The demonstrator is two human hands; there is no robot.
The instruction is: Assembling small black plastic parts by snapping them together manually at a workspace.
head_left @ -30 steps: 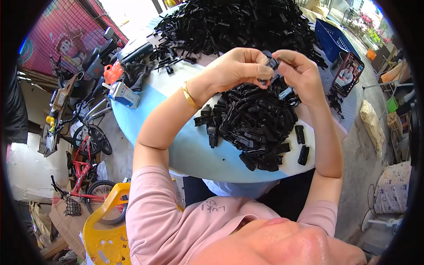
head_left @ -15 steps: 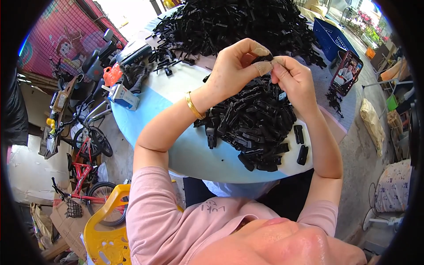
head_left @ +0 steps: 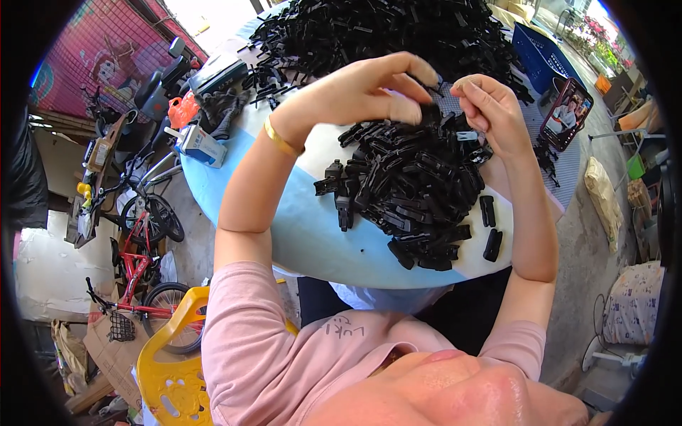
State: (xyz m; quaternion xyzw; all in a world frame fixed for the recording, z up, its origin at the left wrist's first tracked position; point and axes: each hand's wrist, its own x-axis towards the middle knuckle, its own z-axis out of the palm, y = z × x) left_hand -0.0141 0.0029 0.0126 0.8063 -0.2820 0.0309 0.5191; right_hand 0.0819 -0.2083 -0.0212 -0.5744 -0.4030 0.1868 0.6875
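Above the nearer pile of small black plastic clip-like parts (head_left: 419, 177), my left hand (head_left: 369, 91) hovers with thumb and fingers apart and a strip bandage on the thumb. Just below its thumb tip is a single black part (head_left: 430, 113), seemingly loose from the fingers. To the right, my right hand (head_left: 491, 113) has its fingers curled and thumb pressed to them; what they hold, if anything, is too small to make out. A small pale blue piece (head_left: 467, 135) lies beside the pile below that hand.
A much larger heap of black parts (head_left: 383, 35) covers the table's far side. A blue basket (head_left: 543, 60) and a propped phone (head_left: 566, 113) stand at the right. On the left are a drink carton (head_left: 202, 145) and dark gloves (head_left: 224, 113). Two black parts (head_left: 492, 245) lie apart near the table edge.
My hands were together at a black part; now they have separated. The left hand has moved left with its fingers spreading, the right slightly right. The black part has left the left fingertips.
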